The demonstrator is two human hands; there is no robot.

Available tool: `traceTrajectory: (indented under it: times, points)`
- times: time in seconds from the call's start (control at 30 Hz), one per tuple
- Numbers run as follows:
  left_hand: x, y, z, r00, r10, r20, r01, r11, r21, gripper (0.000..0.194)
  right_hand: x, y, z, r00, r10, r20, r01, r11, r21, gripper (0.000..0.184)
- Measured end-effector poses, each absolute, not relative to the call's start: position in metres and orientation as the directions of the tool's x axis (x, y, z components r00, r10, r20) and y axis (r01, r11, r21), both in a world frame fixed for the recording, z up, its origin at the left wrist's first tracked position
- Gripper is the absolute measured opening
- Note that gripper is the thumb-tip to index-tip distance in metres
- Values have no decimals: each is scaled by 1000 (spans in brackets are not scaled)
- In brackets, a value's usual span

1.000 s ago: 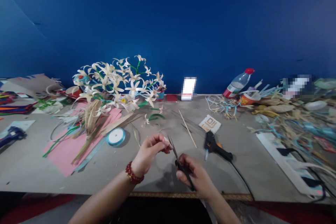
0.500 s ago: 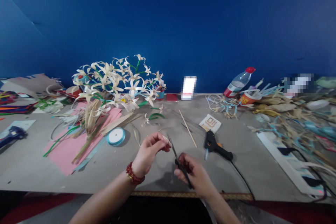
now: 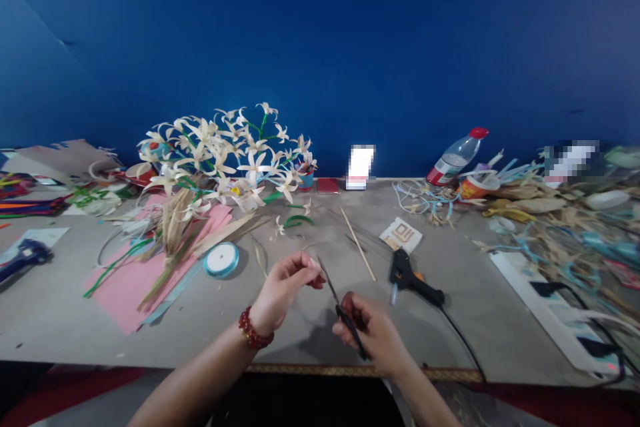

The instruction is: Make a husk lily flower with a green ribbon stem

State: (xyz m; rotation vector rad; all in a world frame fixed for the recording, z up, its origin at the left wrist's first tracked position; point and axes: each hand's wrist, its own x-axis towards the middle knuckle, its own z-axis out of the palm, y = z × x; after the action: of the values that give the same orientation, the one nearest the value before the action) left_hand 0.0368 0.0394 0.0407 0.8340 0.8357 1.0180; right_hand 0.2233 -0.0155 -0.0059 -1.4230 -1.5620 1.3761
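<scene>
My right hand point(image 3: 367, 330) grips a pair of black-handled scissors point(image 3: 334, 290), its blades pointing up and to the left. Their tips reach the fingertips of my left hand point(image 3: 293, 280), which wears a red bead bracelet at the wrist. Thumb and forefinger there pinch a small pale piece point(image 3: 315, 263), mostly hidden by the fingers; it looks like a strip of dried husk. Both hands are above the grey table point(image 3: 320, 340), close to its front edge. Beyond my left hand lie a small white flower point(image 3: 280, 227) and a curved green stem point(image 3: 299, 221).
A black glue gun point(image 3: 415, 281) with its cord lies right of my hands, near a wooden stick point(image 3: 357, 243). On the left are a blue ribbon spool point(image 3: 221, 260), pink paper point(image 3: 113, 297) and a bunch of white flowers point(image 3: 215, 147). A white power strip point(image 3: 543, 320) lies far right.
The scissor tips have shifted very slightly left against the left fingertips, and the blades look a little closer together. The rest of the table is unchanged.
</scene>
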Motion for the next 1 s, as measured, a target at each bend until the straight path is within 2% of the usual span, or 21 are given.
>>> traceTrajectory:
  times: [0.13,0.27,0.3,0.37,0.43,0.5,0.6,0.7,0.77,0.9,1.0]
  points:
    - [35,40,39,305,933,-190,-358,297,886,17,222,-16,-6,-211,958,-192,347,-110,-932,40]
    - [34,40,39,309,931,-194,-345,300,889,19,224,-15,-7,-165,957,-239,268,-190,-945,42]
    - [34,40,40,305,932,-196,-344,300,890,20,226,-14,-8,-151,960,-236,282,-187,-941,41]
    - [34,40,41,292,934,-206,-339,303,891,21,233,-12,-12,-110,977,-182,419,-120,-900,40]
    - [34,40,42,282,934,-219,-331,309,891,23,242,-10,-17,-59,992,-111,642,-47,-765,37]
    - [34,40,42,283,932,-227,-320,315,894,23,250,-10,-21,-16,998,-62,816,-23,-578,31]
    - [33,40,41,291,929,-229,-307,317,897,23,254,-12,-25,-19,1000,-19,930,10,-368,23]
    - [34,40,40,291,927,-237,-298,323,898,23,251,-12,-25,1,998,-58,964,-17,-267,21]
    - [33,39,40,295,925,-239,-293,325,899,23,250,-9,-22,22,992,-121,965,-53,-259,17]
    - [32,37,39,307,924,-229,-290,320,902,21,254,-1,-12,-38,975,-220,941,-39,-335,16]
    - [30,34,38,304,925,-227,-315,322,893,21,255,4,-6,-71,967,-243,952,-7,-306,16]
